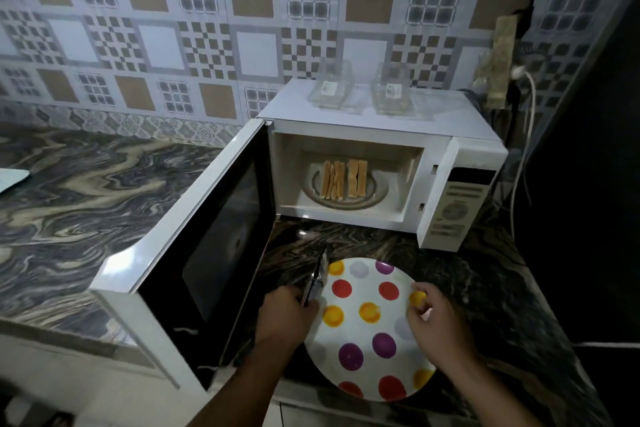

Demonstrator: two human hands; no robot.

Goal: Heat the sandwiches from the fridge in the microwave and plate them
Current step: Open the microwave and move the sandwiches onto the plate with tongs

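Here, left grip tight around tongs, right grip in a pinch on plate rim.

The dark, swirl-veined counter before me carried the white microwave at the back right, with the spotted plate lying flat just in front of it. Something pale lay well apart at the left edge.

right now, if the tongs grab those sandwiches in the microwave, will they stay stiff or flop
Probably stiff: the sandwiches appear to stand on edge on the turntable without sagging. Likely light, but the layers may separate if the tongs in the left hand pinch only one slice.
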